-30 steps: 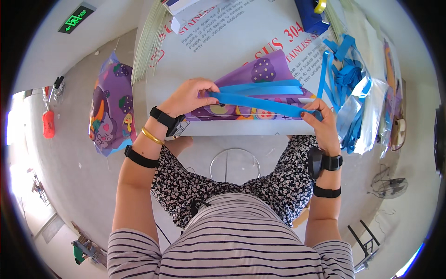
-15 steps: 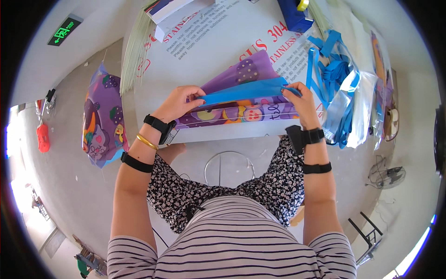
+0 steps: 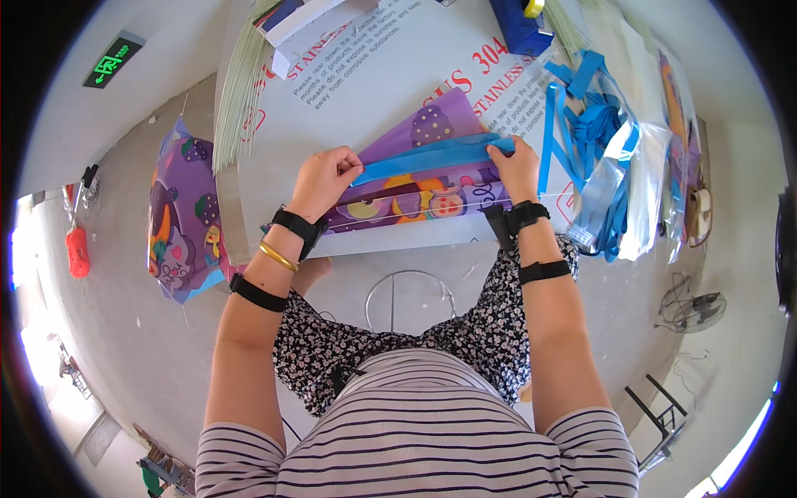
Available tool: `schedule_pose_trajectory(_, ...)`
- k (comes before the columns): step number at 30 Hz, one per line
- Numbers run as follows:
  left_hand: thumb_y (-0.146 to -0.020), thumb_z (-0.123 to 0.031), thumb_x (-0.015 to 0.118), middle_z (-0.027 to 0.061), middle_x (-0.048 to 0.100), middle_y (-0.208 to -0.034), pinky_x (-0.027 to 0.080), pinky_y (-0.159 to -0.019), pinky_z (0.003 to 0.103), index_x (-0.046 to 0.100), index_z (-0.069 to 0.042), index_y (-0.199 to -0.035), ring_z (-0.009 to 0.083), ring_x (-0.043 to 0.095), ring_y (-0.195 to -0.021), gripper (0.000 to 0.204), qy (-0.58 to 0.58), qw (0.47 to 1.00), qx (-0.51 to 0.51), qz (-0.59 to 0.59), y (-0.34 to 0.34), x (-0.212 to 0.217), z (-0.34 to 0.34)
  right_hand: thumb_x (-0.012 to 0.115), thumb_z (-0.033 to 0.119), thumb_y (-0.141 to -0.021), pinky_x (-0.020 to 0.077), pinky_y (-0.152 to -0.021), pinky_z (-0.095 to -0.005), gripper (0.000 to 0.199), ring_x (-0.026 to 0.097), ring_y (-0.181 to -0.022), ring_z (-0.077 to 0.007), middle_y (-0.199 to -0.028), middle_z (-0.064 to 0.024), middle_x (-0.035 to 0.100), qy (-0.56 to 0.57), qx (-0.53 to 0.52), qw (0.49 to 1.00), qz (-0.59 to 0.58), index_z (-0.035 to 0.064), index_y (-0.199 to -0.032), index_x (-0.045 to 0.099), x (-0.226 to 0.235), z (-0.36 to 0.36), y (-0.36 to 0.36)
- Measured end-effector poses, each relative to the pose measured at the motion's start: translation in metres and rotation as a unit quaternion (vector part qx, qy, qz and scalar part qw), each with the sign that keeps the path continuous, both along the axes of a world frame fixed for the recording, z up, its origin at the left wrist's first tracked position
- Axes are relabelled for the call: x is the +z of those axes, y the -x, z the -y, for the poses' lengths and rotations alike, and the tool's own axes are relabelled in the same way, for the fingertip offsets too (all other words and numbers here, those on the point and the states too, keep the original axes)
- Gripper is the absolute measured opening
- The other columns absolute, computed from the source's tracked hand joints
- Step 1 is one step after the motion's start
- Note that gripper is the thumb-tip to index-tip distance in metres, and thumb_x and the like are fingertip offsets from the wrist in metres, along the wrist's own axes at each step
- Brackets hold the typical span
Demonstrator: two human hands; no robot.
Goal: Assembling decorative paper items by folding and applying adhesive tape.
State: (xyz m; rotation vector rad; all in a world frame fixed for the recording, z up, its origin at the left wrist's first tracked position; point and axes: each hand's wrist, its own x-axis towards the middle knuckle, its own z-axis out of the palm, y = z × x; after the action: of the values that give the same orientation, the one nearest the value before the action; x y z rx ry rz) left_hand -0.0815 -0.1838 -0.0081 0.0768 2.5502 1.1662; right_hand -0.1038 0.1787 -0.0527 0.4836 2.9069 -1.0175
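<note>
A purple plastic film printed with cartoon fruit lies on the white table near its front edge. Along its upper part runs a blue strip, slightly bowed and creased, with a plain purple flap spreading behind it. At the strip's left end my left hand pinches it between thumb and fingers. My right hand grips the other end, the thumb lying on the blue. Whether the strip is a separate band or the film's own border, I cannot tell.
Tangled blue ribbons and clear plastic film lie at the table's right. A blue tape dispenser and a white box stand at the back. Thin pale sticks line the left edge; another purple printed film hangs beyond.
My right hand has shifted left and its thumb has come down on the strip. The blue strip has gone from taut and broad to bowed and narrower. My left forearm has moved slightly right.
</note>
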Motion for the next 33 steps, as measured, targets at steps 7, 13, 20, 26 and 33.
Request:
schedule_pose_trajectory(7,-0.085,-0.013,0.076,0.0081,0.068,-0.094,0.052,-0.073,0.038,0.073,-0.009,-0.091,0.0253,0.065,-0.081,0.008,0.040,0.997,0.013,-0.065,-0.009,0.002,-0.004,0.080,0.036,-0.081,0.0572,-0.082,-0.0422,0.057,0.073,-0.090,-0.0330,-0.094,-0.0154,0.076,-0.009,-0.011,0.999,0.041,0.0005,-0.125,0.070,0.006,0.006,0.002)
schedule_pose_trajectory(13,-0.083,-0.007,0.074,0.0080,0.062,-0.115,0.049,-0.093,0.045,0.066,-0.009,-0.109,0.0325,0.058,-0.111,0.027,0.089,0.959,-0.118,-0.242,-0.023,0.019,-0.027,0.080,0.035,-0.080,0.0568,-0.080,-0.0431,0.052,0.073,-0.087,-0.0333,-0.089,-0.0151,0.076,0.005,-0.019,0.999,0.029,-0.0004,-0.117,0.072,0.002,0.002,0.002)
schedule_pose_trajectory(20,-0.090,-0.008,0.070,0.0103,0.058,-0.139,0.044,-0.108,0.045,0.053,-0.007,-0.139,0.0337,0.054,-0.126,0.052,0.019,0.948,-0.207,-0.240,-0.019,0.017,-0.075,0.080,0.032,-0.079,0.0548,-0.073,-0.0442,0.038,0.071,-0.078,-0.0337,-0.080,-0.0157,0.073,0.044,-0.004,0.999,0.000,-0.0021,-0.092,0.070,0.008,-0.001,0.002)
schedule_pose_trajectory(26,-0.093,-0.013,0.069,0.0115,0.063,-0.128,0.045,-0.105,0.044,0.051,-0.006,-0.141,0.0327,0.056,-0.120,0.052,-0.004,0.971,-0.164,-0.174,-0.002,-0.006,-0.091,0.081,0.031,-0.080,0.0539,-0.070,-0.0402,0.037,0.070,-0.073,-0.0304,-0.079,-0.0157,0.073,0.121,-0.003,0.993,0.012,-0.0024,-0.094,0.071,-0.002,-0.011,0.002)
schedule_pose_trajectory(33,-0.090,-0.010,0.071,0.0120,0.064,-0.112,0.051,-0.096,0.042,0.063,-0.004,-0.121,0.0314,0.062,-0.111,0.032,0.007,0.983,-0.107,-0.146,0.007,-0.012,-0.091,0.082,0.031,-0.083,0.0530,-0.067,-0.0364,0.041,0.070,-0.071,-0.0255,-0.081,-0.0151,0.074,0.265,-0.003,0.962,-0.071,-0.0050,-0.099,0.072,-0.007,-0.010,0.003)
